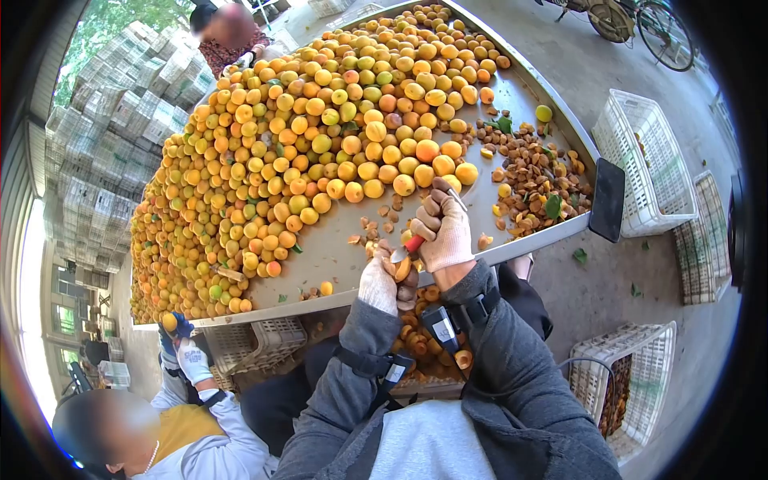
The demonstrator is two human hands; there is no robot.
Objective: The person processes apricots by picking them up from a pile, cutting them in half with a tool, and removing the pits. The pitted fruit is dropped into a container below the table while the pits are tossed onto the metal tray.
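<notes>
My right hand [444,228], in a pale glove with brown fingertips, is closed around a red-handled knife [414,243]. The short metal blade points down-left toward my left hand [386,282]. That hand, gloved too, is closed on a cut apricot [402,269], its fingers partly hiding the fruit. Both hands are above the near edge of a metal table [320,272]. Beneath them, opened apricot halves [420,340] fill a container partly covered by my sleeves. Whole apricots [320,144] are heaped across the table, and brown pits [536,180] lie in a pile to the right.
A dark phone-like slab [607,200] is at the table's right corner. White plastic crates [648,164] stand on the floor at right, another crate [632,384] lower down. A co-worker [184,432] sits at lower left holding an apricot; another person [228,40] is across the table.
</notes>
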